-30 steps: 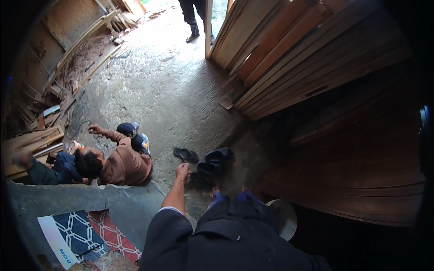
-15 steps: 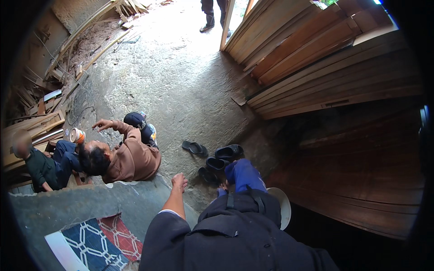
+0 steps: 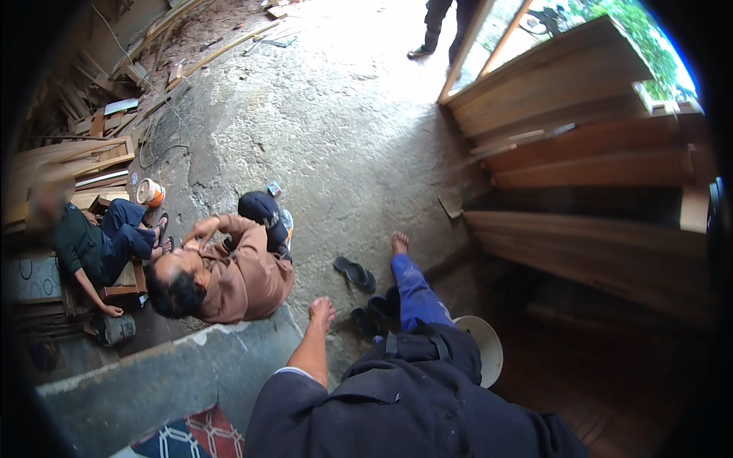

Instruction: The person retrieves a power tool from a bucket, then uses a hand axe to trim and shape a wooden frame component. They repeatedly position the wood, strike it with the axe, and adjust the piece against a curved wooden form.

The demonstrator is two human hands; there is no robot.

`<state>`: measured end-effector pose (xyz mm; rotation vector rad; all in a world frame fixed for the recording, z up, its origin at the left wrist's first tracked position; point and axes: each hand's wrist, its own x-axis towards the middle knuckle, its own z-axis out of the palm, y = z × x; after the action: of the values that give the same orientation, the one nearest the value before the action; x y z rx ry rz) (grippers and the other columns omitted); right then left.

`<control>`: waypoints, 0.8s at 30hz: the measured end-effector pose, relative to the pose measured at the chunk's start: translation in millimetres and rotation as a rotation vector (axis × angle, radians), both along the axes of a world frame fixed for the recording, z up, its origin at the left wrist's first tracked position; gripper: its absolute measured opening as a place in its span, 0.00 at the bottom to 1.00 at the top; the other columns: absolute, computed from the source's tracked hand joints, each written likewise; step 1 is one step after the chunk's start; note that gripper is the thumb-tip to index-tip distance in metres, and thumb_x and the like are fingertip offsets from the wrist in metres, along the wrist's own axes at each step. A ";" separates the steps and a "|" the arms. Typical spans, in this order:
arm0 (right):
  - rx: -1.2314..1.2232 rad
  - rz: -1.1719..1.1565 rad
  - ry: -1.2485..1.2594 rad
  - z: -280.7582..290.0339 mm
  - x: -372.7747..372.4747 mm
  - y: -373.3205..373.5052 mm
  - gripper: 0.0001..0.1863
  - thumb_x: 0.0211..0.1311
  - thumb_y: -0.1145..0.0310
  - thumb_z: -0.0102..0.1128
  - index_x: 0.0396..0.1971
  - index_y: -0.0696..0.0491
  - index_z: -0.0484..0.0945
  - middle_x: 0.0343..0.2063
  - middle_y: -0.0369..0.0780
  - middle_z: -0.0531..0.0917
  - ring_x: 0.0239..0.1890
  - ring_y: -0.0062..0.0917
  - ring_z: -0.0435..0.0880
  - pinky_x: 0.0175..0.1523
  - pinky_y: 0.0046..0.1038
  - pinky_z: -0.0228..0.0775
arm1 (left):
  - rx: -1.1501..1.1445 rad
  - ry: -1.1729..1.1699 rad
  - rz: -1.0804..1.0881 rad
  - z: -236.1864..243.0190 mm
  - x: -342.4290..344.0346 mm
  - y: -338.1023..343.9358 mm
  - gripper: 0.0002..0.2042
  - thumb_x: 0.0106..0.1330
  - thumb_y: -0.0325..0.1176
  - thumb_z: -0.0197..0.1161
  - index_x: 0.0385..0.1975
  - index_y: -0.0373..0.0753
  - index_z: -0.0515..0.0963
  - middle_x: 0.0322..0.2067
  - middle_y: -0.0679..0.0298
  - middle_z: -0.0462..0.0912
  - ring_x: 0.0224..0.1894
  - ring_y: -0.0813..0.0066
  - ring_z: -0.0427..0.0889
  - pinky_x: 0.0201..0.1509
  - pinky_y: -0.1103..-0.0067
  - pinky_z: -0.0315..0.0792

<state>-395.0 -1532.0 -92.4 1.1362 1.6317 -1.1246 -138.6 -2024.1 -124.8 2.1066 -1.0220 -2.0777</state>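
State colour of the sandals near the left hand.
The sandals look black; the head view shows them best.

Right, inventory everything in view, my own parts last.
Timber boards: many, brown, right
Scrap wood: many, brown, upper left
Bucket: one, white and orange, left
Container: one, grey, lower left
Loose flip-flop: one, black, centre
Other footwear: about three, dark, lower centre
Round object: one, whitish, lower right
Patterned fabric: two sections, blue, red, bottom left
Ledge: one, grey, lower left
Seated people: two, brown and green clothing, left
Standing person: one, dark trousers, top
Foliage: uncounted, green, top right
Own jacket: one, dark, bottom
Trouser leg: one, blue, centre
Bare foot: one, centre
Left hand: one, bare, centre
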 end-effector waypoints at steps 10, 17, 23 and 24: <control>0.004 0.020 -0.016 -31.5 -157.1 -129.7 0.15 0.59 0.59 0.57 0.34 0.57 0.81 0.30 0.46 0.84 0.27 0.38 0.81 0.36 0.36 0.76 | 0.048 -0.063 0.033 51.2 -117.7 -119.5 0.22 0.73 0.40 0.56 0.63 0.37 0.71 0.52 0.57 0.81 0.43 0.67 0.83 0.35 0.78 0.76; 0.000 0.123 0.078 -27.1 -283.5 -267.6 0.15 0.59 0.59 0.56 0.30 0.57 0.80 0.26 0.45 0.83 0.22 0.35 0.78 0.30 0.34 0.73 | -0.099 0.111 0.053 59.4 -228.1 -274.9 0.24 0.73 0.43 0.58 0.65 0.38 0.70 0.51 0.59 0.82 0.42 0.71 0.84 0.36 0.80 0.77; 0.008 0.162 0.009 41.6 -398.5 -497.6 0.12 0.60 0.62 0.52 0.28 0.57 0.76 0.17 0.42 0.78 0.09 0.26 0.69 0.13 0.23 0.61 | -0.122 0.062 0.297 21.4 -246.0 -405.7 0.16 0.69 0.41 0.61 0.53 0.41 0.79 0.38 0.68 0.81 0.30 0.77 0.80 0.27 0.82 0.71; -0.072 0.095 0.003 44.6 -407.4 -543.0 0.14 0.60 0.64 0.51 0.34 0.61 0.76 0.22 0.46 0.81 0.12 0.32 0.75 0.15 0.24 0.70 | -0.061 0.037 0.309 15.5 -244.7 -427.9 0.16 0.70 0.41 0.61 0.52 0.42 0.79 0.37 0.68 0.81 0.29 0.77 0.80 0.27 0.81 0.71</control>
<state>-802.4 -2075.0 -47.8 1.0005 1.6170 -1.1150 -383.3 -2452.0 -109.2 2.0353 -0.6928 -1.9047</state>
